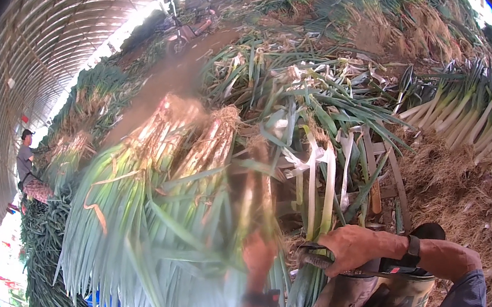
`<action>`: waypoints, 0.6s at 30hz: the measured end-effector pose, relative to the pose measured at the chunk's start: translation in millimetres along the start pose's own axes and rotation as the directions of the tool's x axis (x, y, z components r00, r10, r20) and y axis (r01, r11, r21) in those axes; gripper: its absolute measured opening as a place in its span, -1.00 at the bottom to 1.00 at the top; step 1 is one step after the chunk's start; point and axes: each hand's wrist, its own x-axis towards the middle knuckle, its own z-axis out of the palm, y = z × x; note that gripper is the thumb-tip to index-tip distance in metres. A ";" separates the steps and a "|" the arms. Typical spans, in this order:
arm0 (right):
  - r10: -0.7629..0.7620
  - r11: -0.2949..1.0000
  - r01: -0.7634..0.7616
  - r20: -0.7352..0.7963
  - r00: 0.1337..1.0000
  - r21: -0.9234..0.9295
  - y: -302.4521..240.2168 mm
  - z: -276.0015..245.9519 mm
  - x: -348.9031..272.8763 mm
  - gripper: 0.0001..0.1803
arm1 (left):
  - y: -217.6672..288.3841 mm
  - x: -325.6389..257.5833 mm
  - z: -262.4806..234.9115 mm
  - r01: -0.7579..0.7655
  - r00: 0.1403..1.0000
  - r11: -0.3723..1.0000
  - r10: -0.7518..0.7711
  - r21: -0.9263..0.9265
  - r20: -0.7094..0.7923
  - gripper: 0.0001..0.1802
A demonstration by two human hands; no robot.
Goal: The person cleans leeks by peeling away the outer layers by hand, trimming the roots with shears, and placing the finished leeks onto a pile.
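The left hand [258, 256] is raised, fingers gripping a big bundle of leeks [163, 225], roots up and blurred. The right hand [350, 248] is clenched around a dark tool handle [314, 258] low by the knee. Trimmed leeks [474, 113] lie stacked on the root-strewn ground [446, 184]; an arched tunnel roof [43, 55] spans overhead, another person [26, 162] standing far left.

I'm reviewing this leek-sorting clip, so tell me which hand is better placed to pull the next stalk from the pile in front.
Probably the right hand. It rests low beside the loose leeks, though its fingers seem to grip a dark handle. The left hand is raised and busy holding up a big leek bundle, blurred in motion.
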 end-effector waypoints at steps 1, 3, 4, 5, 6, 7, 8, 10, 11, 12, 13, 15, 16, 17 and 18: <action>-0.019 0.999 0.019 0.005 1.000 0.028 0.2 2.5 1.1 -0.46 | -0.9 5.2 2.7 0.114 0.989 0.993 -0.110 -0.043 0.101 -0.36; 0.009 0.995 -0.006 0.026 1.000 -0.098 6.4 8.9 10.7 -0.46 | -3.3 11.9 3.8 0.230 0.956 0.970 -0.211 -0.074 0.203 -0.30; 0.044 0.975 -0.033 0.042 0.998 -0.220 11.4 10.9 15.1 -0.45 | 0.5 17.4 -4.2 0.252 0.945 0.961 -0.220 -0.109 0.244 -0.33; 0.046 0.975 -0.036 0.041 0.998 -0.220 15.0 11.9 17.8 -0.45 | 2.6 20.7 -8.1 0.275 0.932 0.951 -0.227 -0.143 0.285 -0.36; 0.051 0.966 -0.047 0.008 0.999 -0.254 18.3 12.4 19.8 -0.43 | -0.9 20.3 -0.9 0.272 0.932 0.951 -0.223 -0.144 0.286 -0.36; 0.050 0.956 -0.054 -0.021 0.999 -0.289 18.8 13.2 21.0 -0.42 | -6.0 17.6 4.5 0.246 0.956 0.956 -0.213 -0.159 0.200 -0.45; 0.048 0.956 -0.052 -0.020 0.999 -0.289 19.3 12.8 20.7 -0.42 | -10.8 15.7 9.0 0.217 0.973 0.961 -0.200 -0.171 0.111 -0.52; 0.012 0.971 -0.033 -0.088 0.996 -0.236 21.9 10.8 19.6 -0.42 | -16.2 14.8 11.5 0.161 0.986 0.971 -0.150 -0.176 0.073 -0.60; 0.015 0.971 -0.036 -0.088 0.996 -0.236 22.4 10.4 19.0 -0.42 | -17.1 15.2 9.4 0.103 0.995 0.978 -0.098 -0.181 0.035 -0.67; 0.042 0.971 -0.056 -0.063 0.997 -0.232 22.1 9.7 17.4 -0.42 | -24.2 15.8 3.3 0.102 0.995 0.978 -0.097 -0.182 0.037 -0.67; 0.065 0.971 -0.071 -0.033 0.997 -0.228 21.5 9.0 15.8 -0.43 | -38.0 15.2 -6.9 -0.019 1.000 0.980 0.015 -0.196 -0.020 -0.74; -0.001 0.995 -0.003 -0.035 0.999 -0.100 -5.4 -5.8 5.6 -0.43 | -62.6 13.9 -14.1 0.195 0.978 0.800 -0.203 -0.568 0.049 -0.83; -0.064 0.997 0.066 -0.045 0.997 0.034 -12.8 -10.1 4.2 -0.43 | -63.6 14.2 -29.5 0.197 0.978 0.801 -0.203 -0.566 0.053 -0.83; -0.059 0.997 0.061 -0.041 0.997 0.043 -10.1 -7.9 5.9 -0.43 | -57.5 11.8 -55.8 0.285 0.952 0.623 -0.275 -0.728 0.137 -0.84; -0.083 0.996 0.084 -0.046 0.995 0.019 -8.9 -5.3 4.7 -0.42 | -53.6 9.1 -77.6 0.350 0.920 0.403 -0.320 -0.845 0.228 -0.86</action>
